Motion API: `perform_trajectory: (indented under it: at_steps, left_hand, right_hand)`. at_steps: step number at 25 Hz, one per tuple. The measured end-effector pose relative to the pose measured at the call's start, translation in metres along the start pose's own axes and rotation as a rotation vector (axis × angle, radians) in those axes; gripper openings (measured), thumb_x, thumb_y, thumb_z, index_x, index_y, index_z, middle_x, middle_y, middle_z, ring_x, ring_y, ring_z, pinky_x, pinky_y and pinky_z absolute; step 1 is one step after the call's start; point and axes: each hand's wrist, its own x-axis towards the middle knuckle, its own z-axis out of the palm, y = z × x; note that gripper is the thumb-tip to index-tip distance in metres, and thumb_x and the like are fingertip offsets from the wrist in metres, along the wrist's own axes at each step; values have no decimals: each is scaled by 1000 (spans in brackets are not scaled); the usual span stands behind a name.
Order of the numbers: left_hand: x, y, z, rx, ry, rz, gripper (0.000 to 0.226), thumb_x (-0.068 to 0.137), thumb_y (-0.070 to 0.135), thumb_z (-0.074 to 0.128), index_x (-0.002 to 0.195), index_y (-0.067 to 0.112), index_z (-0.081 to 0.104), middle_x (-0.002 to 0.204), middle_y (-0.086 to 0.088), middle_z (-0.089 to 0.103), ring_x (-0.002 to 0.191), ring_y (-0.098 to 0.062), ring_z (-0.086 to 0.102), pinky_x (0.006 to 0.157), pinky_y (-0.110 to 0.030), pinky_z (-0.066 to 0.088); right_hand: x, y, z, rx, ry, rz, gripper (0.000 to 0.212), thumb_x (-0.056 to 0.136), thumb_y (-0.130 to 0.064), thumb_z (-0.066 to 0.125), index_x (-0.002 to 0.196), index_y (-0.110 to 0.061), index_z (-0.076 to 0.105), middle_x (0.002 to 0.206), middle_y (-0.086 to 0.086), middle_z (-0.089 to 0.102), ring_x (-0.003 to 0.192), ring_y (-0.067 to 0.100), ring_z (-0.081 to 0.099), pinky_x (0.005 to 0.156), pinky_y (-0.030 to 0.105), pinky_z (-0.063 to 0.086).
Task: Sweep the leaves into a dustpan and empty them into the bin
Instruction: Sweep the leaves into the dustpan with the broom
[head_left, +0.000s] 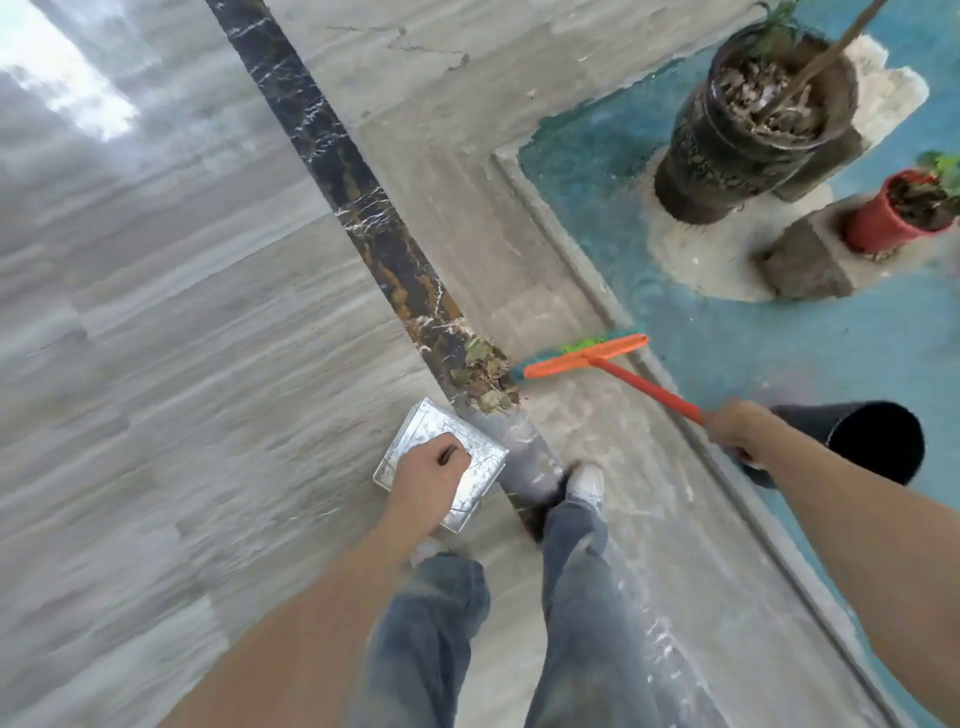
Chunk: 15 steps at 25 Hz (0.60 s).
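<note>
L hand (428, 475) fist round dustpan (441, 457) handle; R hand (737, 431) fingers wrapped on broom (587, 356); leaves (485, 376) between. No legible text.

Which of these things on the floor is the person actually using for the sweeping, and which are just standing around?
In use:
- left hand on the metal dustpan
- right hand on the orange broom
- pile of dry leaves
- black bin, seemingly where the leaves go

Just there:
- large black plant pot
- small red plant pot
</note>
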Motion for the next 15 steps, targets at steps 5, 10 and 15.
perform_trajectory:
  at_steps: [5, 10, 15]
  left_hand:
    - [-2, -20, -20, 80, -12, -55, 27, 84, 7, 55, 59, 12, 48, 50, 10, 39, 54, -12, 35, 58, -31, 31]
    - [7, -37, -30, 15, -47, -136, 42, 90, 25, 62, 59, 10, 40, 59, -4, 29, 57, -17, 26, 57, -32, 21]
    - [19, -53, -26, 141, -60, -121, 46, 92, 30, 63, 59, 2, 45, 53, 5, 24, 52, -15, 22, 51, -30, 18]
  right_hand:
    - [-54, 5, 88, 405, -88, 154, 40, 97, -36, 42, 77, -3, 50, 48, 12, 47, 33, 18, 40, 41, 20, 36]
    - [-70, -17, 110, 299, -18, 38, 54, 97, -50, 34, 75, -4, 53, 54, 11, 58, 37, 24, 52, 44, 22, 40]
    - [-58, -42, 111, 344, -37, -10, 36, 94, -37, 42, 86, -5, 55, 61, 10, 59, 41, 23, 52, 42, 20, 38]
